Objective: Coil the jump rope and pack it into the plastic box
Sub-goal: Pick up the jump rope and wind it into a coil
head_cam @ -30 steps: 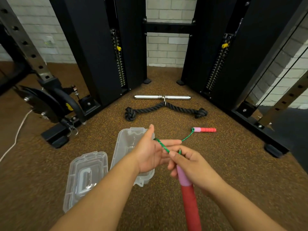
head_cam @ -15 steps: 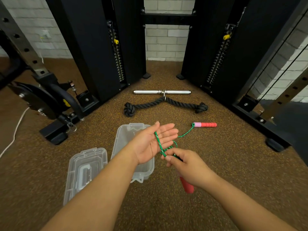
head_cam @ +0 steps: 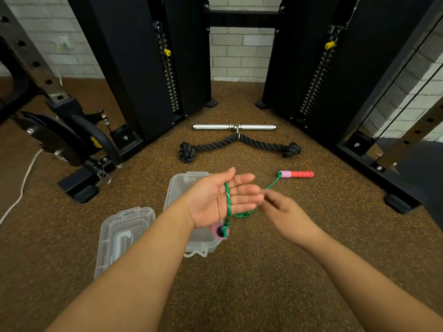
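Observation:
My left hand [head_cam: 215, 200] is held flat, palm up, over the clear plastic box [head_cam: 178, 188] on the floor. The green jump rope [head_cam: 227, 200] is looped across that palm, between thumb and fingers. One handle [head_cam: 219, 232] dangles from the rope just below the hand, its pink end towards me. My right hand [head_cam: 282, 212], blurred by motion, pinches the rope right of the left fingertips. From there the rope runs to the other pink-and-red handle [head_cam: 297, 174], which lies on the floor at the right.
The box's clear lid [head_cam: 127, 226] lies left of the box. Behind it lie a black knotted rope [head_cam: 239, 144] and a chrome bar [head_cam: 235, 127]. Black machine columns [head_cam: 143, 68] stand at the back, with a frame foot [head_cam: 398, 202] at the right.
The right hand let go of the near handle, which now hangs below the left hand. It then swung up and right along the rope. The left palm opened flat with the rope over it.

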`<state>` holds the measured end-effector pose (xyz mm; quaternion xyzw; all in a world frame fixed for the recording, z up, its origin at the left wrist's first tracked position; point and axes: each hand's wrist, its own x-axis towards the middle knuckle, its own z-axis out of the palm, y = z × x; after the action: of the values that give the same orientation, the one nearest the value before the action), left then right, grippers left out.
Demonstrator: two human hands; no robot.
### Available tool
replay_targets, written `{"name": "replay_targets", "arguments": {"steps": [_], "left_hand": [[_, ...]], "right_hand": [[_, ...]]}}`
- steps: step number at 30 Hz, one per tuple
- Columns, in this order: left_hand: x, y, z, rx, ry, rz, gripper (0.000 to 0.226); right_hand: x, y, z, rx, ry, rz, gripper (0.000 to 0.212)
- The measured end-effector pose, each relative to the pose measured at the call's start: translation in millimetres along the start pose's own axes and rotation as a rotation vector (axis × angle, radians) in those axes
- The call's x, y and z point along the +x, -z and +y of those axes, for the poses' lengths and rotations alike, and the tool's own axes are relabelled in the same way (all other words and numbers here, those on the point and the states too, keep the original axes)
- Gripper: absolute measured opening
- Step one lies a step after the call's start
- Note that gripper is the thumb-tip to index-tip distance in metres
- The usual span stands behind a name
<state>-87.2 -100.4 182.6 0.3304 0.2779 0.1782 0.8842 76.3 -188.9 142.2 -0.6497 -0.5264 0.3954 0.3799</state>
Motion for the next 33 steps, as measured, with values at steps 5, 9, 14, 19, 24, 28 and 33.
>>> {"name": "replay_targets", "arguments": {"steps": [5,9,14,19,24,28,33], "left_hand": [[-6.5,-5.8,-2.7,0.179,0.179,-0.155,0.050],[-11.0,-8.2,-3.7,0.246,0.275,-0.230,0.050],[-18.2,-2.5,-3.0,0.276,0.316,-0.231,0.051],[-26.3,2.9,2.9,0.271,0.254,-0.143,0.050],[-27.2,6.4,9.3,0.210,0.146,-0.021,0.047],[-29.5,9.3,13.0,0.172,0.114,0.006,0.045],[-31.9,9.0,10.1,0.189,0.138,0.008,0.046]], "right_hand": [[1.5,0.7,-5.9,0.018,0.099,-0.023,0.040],[0.9,-7.4,-9.8,-0.043,0.227,-0.142,0.049],[-2.5,4.4,-8.4,-0.032,0.156,-0.188,0.016],[-8.6,33.6,-7.3,0.167,0.056,-0.019,0.022],[-13.3,30.7,-12.7,0.274,-0.089,-0.066,0.035],[-16.8,32.8,-23.3,-0.208,0.009,-0.129,0.016],[-15.4,23.2,-22.2,-0.251,-0.014,0.127,0.010]]}}
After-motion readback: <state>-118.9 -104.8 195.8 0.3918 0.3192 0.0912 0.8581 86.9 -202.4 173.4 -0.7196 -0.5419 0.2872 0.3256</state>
